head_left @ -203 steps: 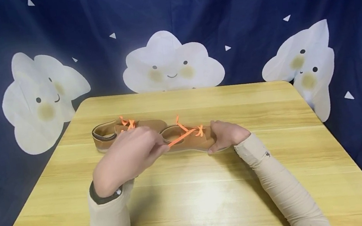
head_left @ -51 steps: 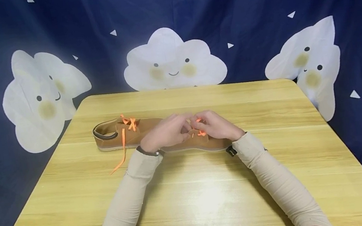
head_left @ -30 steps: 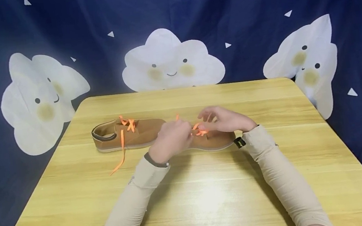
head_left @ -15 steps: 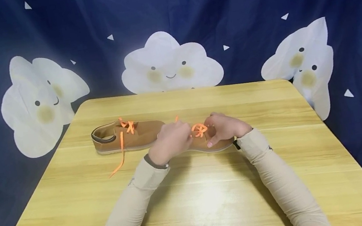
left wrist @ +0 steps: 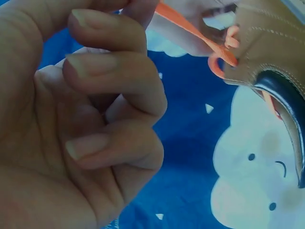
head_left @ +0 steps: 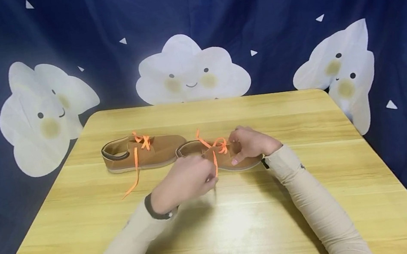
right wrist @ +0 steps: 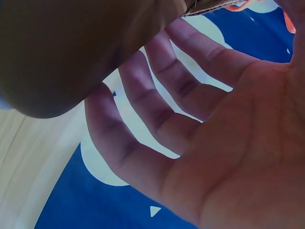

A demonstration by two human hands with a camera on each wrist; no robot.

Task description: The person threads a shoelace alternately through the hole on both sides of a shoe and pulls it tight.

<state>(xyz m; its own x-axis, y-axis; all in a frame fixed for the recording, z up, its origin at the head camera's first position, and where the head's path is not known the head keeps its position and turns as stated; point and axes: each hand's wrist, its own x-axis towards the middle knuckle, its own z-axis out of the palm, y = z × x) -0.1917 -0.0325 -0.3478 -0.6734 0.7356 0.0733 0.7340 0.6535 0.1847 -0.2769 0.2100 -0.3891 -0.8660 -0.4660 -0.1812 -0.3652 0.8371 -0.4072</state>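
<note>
Two brown shoes with orange laces stand on the table, toes to the right. My right hand (head_left: 254, 142) grips the front of the right-hand shoe (head_left: 224, 161), thumb on its near side; in the right wrist view the fingers (right wrist: 147, 100) lie against the toe (right wrist: 71, 52). Low on the near side, my left hand (head_left: 183, 181) pinches an orange lace (head_left: 215, 162) that runs down from the eyelets. This lace (left wrist: 183, 24) looks taut in the left wrist view, the other fingers curled loosely. An orange loop (head_left: 221, 144) sits on top of the shoe.
The left-hand shoe (head_left: 163, 148) stands behind and to the left, its toe close by the other's heel. Its lace (head_left: 136, 171) trails down onto the table (head_left: 304, 121). A dark blue curtain with clouds (head_left: 192, 74) hangs beyond the table.
My right hand has gone from the laces to the shoe's front. My left hand has come from the shoe's opening toward me, drawing the lace down the near side.
</note>
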